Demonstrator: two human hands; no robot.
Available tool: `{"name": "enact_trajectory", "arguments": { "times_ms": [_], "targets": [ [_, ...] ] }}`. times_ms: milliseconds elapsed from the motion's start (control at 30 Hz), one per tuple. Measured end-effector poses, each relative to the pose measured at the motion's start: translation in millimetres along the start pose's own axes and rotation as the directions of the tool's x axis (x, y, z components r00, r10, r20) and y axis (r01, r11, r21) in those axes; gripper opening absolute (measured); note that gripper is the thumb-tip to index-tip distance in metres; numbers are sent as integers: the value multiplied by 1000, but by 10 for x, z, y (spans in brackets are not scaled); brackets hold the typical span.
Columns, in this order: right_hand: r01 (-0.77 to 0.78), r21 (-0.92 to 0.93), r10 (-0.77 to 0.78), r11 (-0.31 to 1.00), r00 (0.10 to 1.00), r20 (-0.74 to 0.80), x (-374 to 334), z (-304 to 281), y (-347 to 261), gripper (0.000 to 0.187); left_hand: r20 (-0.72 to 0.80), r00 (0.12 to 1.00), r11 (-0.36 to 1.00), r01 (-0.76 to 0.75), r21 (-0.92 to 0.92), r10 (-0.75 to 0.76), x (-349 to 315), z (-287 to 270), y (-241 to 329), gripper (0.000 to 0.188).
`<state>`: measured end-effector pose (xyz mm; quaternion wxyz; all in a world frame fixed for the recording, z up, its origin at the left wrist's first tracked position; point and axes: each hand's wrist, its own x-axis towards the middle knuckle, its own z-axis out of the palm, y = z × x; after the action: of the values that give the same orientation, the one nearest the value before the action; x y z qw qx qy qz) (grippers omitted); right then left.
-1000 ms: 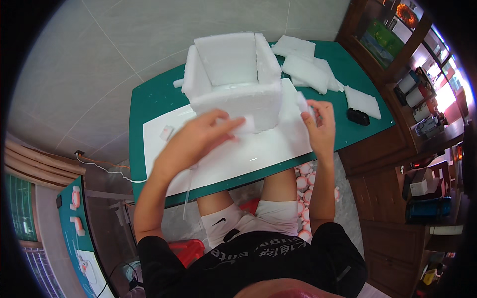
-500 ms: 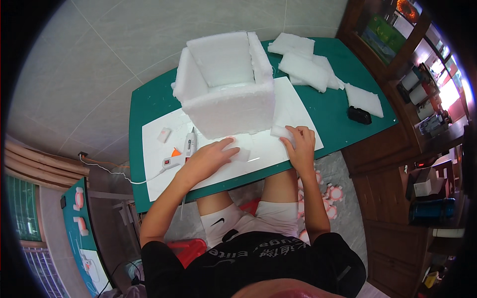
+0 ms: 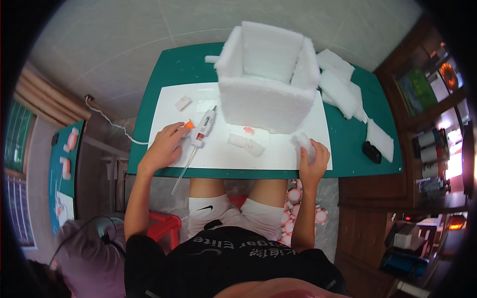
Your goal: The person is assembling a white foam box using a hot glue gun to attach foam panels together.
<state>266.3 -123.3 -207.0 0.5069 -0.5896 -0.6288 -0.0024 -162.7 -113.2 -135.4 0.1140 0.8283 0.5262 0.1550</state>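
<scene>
My left hand [image 3: 166, 144] has its fingers curled around the handle of a white hot glue gun [image 3: 206, 123], mostly covering that handle. The gun lies flat, nozzle away from me, an orange trigger showing and a clear glue stick [image 3: 182, 174] jutting from its back. Between thumb and fingers, my right hand [image 3: 316, 158] holds a small white foam piece [image 3: 301, 139] at the board's right. Beyond it stands an open-topped box [image 3: 268, 103] of thick white foam panels. Two small whitish pieces [image 3: 247, 144] lie in front of the box, and another small block [image 3: 183, 103] is at the left.
A white board [image 3: 208, 161] covers part of the green table [image 3: 174, 62]. White foam sheets [image 3: 340, 87] are heaped at the right, near a black object [image 3: 371, 152]. The gun's white cord [image 3: 117, 132] runs left. A red stool [image 3: 166, 223] stands below. Someone in a purplish top [image 3: 92, 258] is at lower left.
My left hand has moved left from the small pieces onto the glue gun's handle. My right hand still holds its foam piece. The whole view has shifted and turned.
</scene>
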Motion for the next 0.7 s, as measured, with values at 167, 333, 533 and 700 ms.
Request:
{"name": "enact_trajectory", "arguments": {
  "times_ms": [167, 333, 533, 700],
  "targets": [
    [-6, -16, 6, 1000, 999, -38, -12, -1, 62, 31, -37, 999, 989, -13, 148, 18, 201, 183, -59, 55],
    [-33, -14, 32, 999, 999, -29, 17, 1, 21, 30, 53, 998, 992, -39, 118, 33, 336, 142, -34, 45],
    [-7, 9, 7, 1000, 998, -57, -23, 21, 73, 30, -49, 994, 969, -88, 231, 102, 256, 196, -103, 37],
    [-36, -7, 35, 999, 998, -59, -8, -3, 63, 29, -216, 972, 991, -113, -78, 94, 194, 179, -86, 29]
  ]
}}
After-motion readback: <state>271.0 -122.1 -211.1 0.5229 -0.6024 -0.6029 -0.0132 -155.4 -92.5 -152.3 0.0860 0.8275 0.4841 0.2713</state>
